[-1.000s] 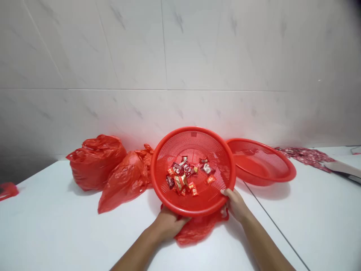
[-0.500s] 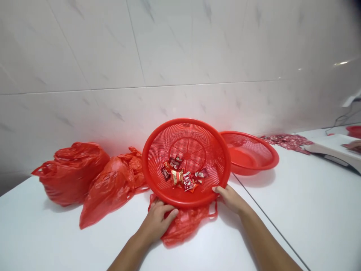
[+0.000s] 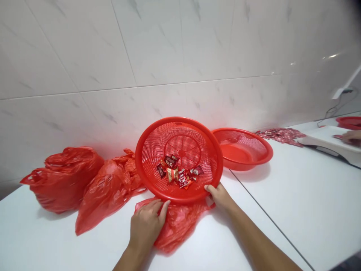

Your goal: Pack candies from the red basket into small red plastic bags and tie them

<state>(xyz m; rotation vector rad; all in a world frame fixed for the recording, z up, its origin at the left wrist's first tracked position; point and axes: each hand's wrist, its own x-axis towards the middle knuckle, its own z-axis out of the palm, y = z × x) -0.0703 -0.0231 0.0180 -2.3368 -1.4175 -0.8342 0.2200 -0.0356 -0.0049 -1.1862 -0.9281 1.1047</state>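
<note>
A round red mesh basket (image 3: 182, 194) is tilted toward me, with several small wrapped candies (image 3: 172, 174) lying in its lower part. My right hand (image 3: 221, 197) grips the basket's lower right rim, thumb on top and the other fingers hidden underneath. Below the basket lies a thin red plastic bag (image 3: 176, 229) on the white tabletop. My left hand (image 3: 148, 220) has its fingers curled on the bag's left edge, just under the basket's rim, with the thumb pointing up toward the rim.
Two filled red plastic bags (image 3: 67, 177) stand on the left. Behind the mesh basket on the right sits another red basket (image 3: 239, 165). Farther right are a pile of red packets (image 3: 282, 135), a white scale (image 3: 329, 139) and another person's hand (image 3: 352, 137). A tiled wall rises behind.
The view has shifted slightly, so the basket and bags appear a little farther left. My left hand has moved left and down along the bag, spreading it wider below the basket.
</note>
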